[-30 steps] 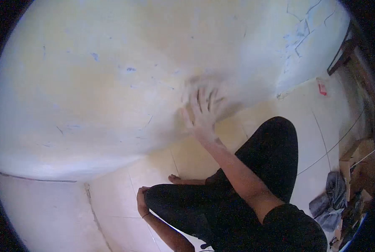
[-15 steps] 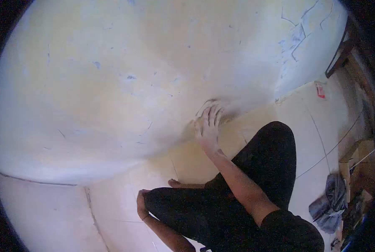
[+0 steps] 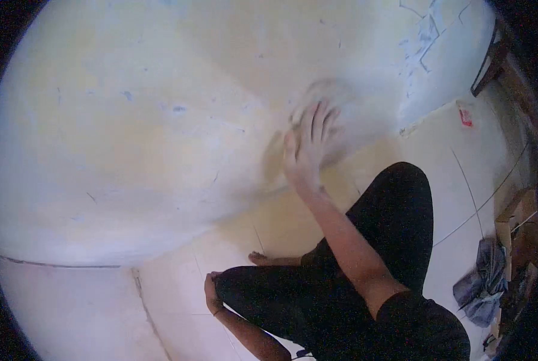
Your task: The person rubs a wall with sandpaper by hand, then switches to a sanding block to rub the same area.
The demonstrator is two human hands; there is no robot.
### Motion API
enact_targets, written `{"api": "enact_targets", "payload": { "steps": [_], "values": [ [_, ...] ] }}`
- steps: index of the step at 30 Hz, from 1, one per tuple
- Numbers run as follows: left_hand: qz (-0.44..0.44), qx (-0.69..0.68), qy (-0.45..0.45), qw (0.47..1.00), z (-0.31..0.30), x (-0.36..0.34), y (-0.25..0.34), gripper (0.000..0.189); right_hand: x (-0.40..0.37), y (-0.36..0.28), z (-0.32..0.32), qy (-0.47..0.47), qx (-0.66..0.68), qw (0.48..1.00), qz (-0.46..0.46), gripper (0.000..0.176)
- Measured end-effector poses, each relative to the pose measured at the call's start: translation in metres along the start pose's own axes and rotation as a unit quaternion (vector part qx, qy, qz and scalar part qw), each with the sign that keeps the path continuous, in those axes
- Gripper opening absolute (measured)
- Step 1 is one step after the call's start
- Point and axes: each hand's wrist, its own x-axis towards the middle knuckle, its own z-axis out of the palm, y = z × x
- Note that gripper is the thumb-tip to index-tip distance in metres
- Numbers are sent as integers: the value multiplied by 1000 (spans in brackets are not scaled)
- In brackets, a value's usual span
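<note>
My right hand (image 3: pixel 308 150), dusted pale, is pressed against the lower part of a patchy cream and white wall (image 3: pixel 160 150). Its fingers reach up and look smeared by motion. A pale curved edge shows round the fingertips, as of some flat thing under the palm, but I cannot make out what it is. My left hand (image 3: pixel 211 292) is bent round my left knee (image 3: pixel 233 280) in dark trousers, its fingers partly hidden.
Pale floor tiles (image 3: pixel 455 192) meet the wall's foot. Cracks (image 3: pixel 426 45) mark the wall at upper right. A red label (image 3: pixel 465 117) lies near the wall. On the right are a crumpled dark plastic bag (image 3: pixel 482 286) and a cardboard box (image 3: pixel 519 207).
My right hand has moved up the wall from near its foot. My left hand stays on the knee. The whole view has shifted slightly.
</note>
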Motion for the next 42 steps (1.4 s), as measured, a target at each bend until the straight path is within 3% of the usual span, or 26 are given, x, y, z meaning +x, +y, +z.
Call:
{"api": "enact_targets", "payload": {
  "steps": [3,6,9,13,15,18,21,24,27,30,33,36,39,42],
  "values": [
    [-1,-12,2,1000,6,-2,7,21,-4,12,9,-4,-2,999,-39,70],
    [-4,3,-3,1000,8,1,8,20,-75,42,43,-70,85,993,-48,70],
    [-3,-2,0,1000,2,8,5,20,-63,16,40,-23,37,999,24,68],
    [-8,-21,4,1000,4,6,4,20,3,-9,-6,-13,108,993,-53,71],
    [-11,-20,2,1000,4,5,5,20,-27,14,15,-65,70,993,-66,71],
    [-10,-10,3,1000,3,8,3,20,-100,54,66,-67,122,990,-35,71],
    [-17,-20,3,1000,-2,8,-3,19,-51,-5,31,21,96,995,23,72],
    [-16,-31,1,999,-1,8,-2,19,13,-29,-14,-3,57,996,-71,76],
    [-17,-27,-1,999,3,7,2,19,-27,3,19,-70,13,992,-104,75],
    [-20,-10,-4,1000,4,11,3,19,-91,32,40,-141,133,980,-49,73],
    [-25,-23,-2,999,-4,10,-5,19,-63,-2,42,-24,135,990,-23,69],
    [-27,-42,-1,999,-4,5,-5,19,4,-32,-3,-3,90,994,-67,68],
    [-27,-33,-6,999,0,9,-1,18,-54,8,39,-59,41,989,-128,68],
    [-27,-21,-7,999,-1,17,-4,18,-110,24,47,-192,49,978,-57,67]
  ]
}}
